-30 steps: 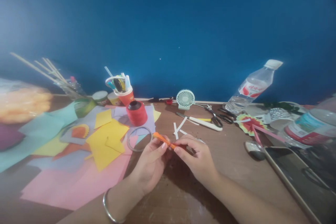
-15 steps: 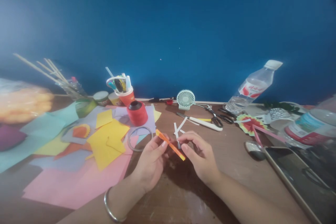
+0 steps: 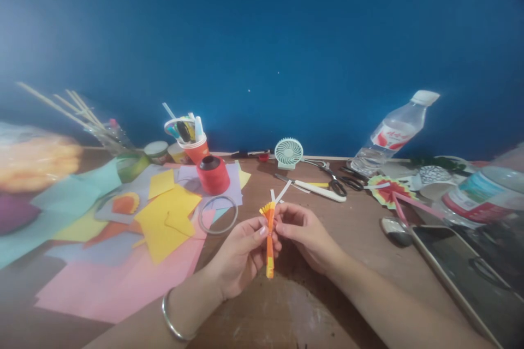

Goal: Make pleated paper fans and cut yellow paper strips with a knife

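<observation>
Pleated orange paper (image 3: 269, 251), yellow at its ends, is held above the brown tabletop (image 3: 286, 316), pinched near its narrow middle between the thumb and fingers of the left hand (image 3: 241, 253). The right hand (image 3: 309, 237) curls close against its upper part; whether it grips cannot be told. A loosened left pinch could let the folds spring apart, as the upper end is fanned out, while too hard a squeeze might crush or tear the waist. Just beyond, white strips (image 3: 283, 192) could be knocked askew by a forward push of the knuckles. Near the left hand lies a grey ring (image 3: 236, 211); farther back stand a red spool (image 3: 213, 179) and, by the blue wall (image 3: 262, 43), a pale green fan (image 3: 289, 152).
</observation>
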`<state>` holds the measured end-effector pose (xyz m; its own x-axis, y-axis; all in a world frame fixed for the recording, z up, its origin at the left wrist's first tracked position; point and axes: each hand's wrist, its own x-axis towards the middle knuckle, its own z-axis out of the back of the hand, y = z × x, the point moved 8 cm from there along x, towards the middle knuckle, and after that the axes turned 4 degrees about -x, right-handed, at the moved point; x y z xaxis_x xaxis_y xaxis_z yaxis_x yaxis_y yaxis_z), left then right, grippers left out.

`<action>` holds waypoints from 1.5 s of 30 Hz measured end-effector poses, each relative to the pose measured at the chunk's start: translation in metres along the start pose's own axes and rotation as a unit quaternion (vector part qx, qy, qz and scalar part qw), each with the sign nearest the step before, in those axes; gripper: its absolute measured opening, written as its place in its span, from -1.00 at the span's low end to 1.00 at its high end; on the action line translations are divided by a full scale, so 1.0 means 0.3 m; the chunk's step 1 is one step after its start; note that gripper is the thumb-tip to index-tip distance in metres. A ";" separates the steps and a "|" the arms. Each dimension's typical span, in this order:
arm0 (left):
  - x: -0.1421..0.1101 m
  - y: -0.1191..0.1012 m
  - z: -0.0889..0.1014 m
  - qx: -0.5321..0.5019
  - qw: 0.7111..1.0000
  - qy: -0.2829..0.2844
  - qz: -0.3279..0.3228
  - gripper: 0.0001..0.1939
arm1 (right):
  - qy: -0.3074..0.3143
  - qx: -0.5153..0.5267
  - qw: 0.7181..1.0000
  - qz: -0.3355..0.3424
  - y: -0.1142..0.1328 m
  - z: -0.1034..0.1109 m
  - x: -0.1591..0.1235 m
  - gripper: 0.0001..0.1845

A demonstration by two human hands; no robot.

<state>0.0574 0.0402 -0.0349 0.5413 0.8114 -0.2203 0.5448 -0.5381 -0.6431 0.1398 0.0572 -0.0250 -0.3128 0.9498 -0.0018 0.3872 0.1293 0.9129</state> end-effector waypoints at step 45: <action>0.004 -0.028 0.018 0.123 0.990 -0.057 -0.025 -0.83 | -0.037 0.002 0.998 -0.047 -0.025 0.012 -0.003 -0.83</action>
<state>0.0499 0.0469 -0.0335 0.4341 0.8634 -0.2570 0.3886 -0.4368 -0.8113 0.1403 0.0563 -0.0333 -0.2827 0.9519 -0.1181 0.3622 0.2200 0.9057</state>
